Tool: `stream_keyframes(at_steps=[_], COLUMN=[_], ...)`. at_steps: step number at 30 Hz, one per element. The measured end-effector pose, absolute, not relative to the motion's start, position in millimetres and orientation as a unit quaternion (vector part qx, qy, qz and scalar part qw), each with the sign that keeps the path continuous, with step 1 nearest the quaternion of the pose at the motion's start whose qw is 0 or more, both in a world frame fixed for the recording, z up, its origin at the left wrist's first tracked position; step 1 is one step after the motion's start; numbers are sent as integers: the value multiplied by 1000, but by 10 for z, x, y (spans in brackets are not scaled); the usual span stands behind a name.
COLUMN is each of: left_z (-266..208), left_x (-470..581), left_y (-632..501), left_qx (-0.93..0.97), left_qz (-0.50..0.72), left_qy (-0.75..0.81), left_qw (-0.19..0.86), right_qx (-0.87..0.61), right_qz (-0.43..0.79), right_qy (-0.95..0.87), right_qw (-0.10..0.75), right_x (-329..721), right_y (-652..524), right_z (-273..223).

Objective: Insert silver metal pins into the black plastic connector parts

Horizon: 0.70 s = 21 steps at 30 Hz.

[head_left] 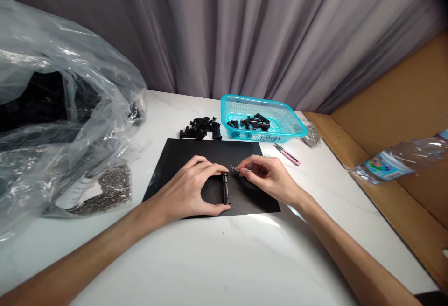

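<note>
Between the thumb and fingers of my left hand point(191, 187) a narrow black plastic part point(226, 188) is gripped by its two ends, over a black mat point(189, 149). My right hand point(264, 173) is closed in a pinch just right of that part. At its fingertips is a small cluster of shiny metal pieces point(234, 169); whether the fingers grip one of them is too small to tell. A pile of similar black plastic parts point(201, 128) lies beyond the mat.
A blue basket point(297, 128) holds several black parts at the back. Pink-handled snips point(287, 154) lie right of the mat. A bag of small metal pieces point(108, 189) and a large clear plastic bag point(101, 54) are at left. A bottle point(388, 163) lies in a cardboard box point(395, 91).
</note>
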<state>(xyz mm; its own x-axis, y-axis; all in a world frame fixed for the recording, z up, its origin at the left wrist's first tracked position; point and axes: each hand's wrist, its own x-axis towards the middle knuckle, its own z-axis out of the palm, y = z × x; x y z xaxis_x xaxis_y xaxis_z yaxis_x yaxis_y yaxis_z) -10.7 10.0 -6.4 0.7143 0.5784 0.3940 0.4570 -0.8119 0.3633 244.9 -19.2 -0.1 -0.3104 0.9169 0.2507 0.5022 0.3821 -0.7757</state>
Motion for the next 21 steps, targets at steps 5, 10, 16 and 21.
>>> stream_keyframes(at_steps=[5,10,16,21], left_z=[-76,-76,-71,-49], left_x=[-110,-122,-108,-94], left_y=[101,101,101,114], left_qx=[917,911,907,912], left_qz=[244,244,239,244], left_qy=[287,292,299,284], left_qw=[132,158,175,166], right_qx=[-473,-450,-463,-465], right_qz=[303,336,240,196], right_qy=[-755,-750,-776,-772], right_qw=[338,348,354,386], right_x=[2444,2444,2380,2317], right_y=[-181,-185,-225,-234], right_z=[-39,-30,-20,-80])
